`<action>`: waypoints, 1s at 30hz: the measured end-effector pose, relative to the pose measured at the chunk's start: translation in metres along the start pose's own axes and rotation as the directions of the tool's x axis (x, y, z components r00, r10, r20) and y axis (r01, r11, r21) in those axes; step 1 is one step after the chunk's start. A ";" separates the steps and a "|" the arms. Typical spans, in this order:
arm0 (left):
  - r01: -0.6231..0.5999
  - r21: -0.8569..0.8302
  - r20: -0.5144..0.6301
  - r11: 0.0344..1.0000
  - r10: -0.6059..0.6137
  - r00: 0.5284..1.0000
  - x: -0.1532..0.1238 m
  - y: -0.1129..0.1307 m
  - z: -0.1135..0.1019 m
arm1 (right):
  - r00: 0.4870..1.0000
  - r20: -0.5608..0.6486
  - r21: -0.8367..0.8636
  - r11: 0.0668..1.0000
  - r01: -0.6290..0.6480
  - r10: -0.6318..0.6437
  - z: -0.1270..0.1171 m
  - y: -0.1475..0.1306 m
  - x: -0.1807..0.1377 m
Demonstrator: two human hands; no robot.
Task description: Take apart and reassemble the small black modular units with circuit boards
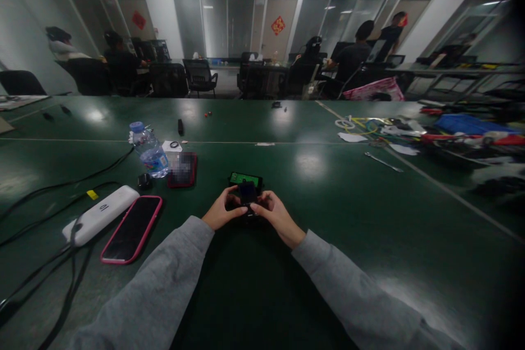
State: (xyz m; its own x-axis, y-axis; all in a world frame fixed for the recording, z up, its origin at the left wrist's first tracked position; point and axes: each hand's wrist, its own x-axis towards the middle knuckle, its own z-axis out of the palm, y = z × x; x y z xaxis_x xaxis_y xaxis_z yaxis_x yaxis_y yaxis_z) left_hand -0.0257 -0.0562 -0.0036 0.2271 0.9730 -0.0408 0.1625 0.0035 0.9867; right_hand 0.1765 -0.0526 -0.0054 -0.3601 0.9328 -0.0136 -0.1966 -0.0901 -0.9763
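Both my hands meet over a small dark blue-black block (248, 193) on the green table (328, 202). My left hand (221, 209) pinches it from the left with thumb and fingers closed. From the right, my right hand (274, 212) grips the same piece, fingers curled. Just behind the block lies a small black part with a green circuit board (245, 179). What lies under my fingers is hidden.
At the left lie a pink-cased phone (132, 228), a white power bank (100, 214) with black cables, a water bottle (149, 150) and a red-edged dark device (182, 169). Wires and tools (381, 131) clutter the far right. Several people sit at desks behind the table.
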 end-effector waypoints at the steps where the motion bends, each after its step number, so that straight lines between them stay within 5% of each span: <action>1: 0.002 -0.002 -0.001 1.000 -0.002 1.000 0.000 0.000 0.000 | 1.000 -0.002 -0.004 1.000 0.000 0.000 0.000 -0.001 0.000; 30: -0.080 0.055 0.002 0.995 0.080 0.997 0.003 -0.009 -0.001 | 1.000 0.005 -0.043 0.999 0.030 -0.030 -0.002 0.001 0.000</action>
State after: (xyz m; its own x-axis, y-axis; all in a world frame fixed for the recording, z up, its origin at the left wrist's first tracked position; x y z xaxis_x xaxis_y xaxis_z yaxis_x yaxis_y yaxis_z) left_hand -0.0273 -0.0530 -0.0126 0.2411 0.9698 0.0380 0.1968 -0.0872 0.9766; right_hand 0.1777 -0.0521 -0.0066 -0.3590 0.9332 0.0172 -0.1678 -0.0464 -0.9847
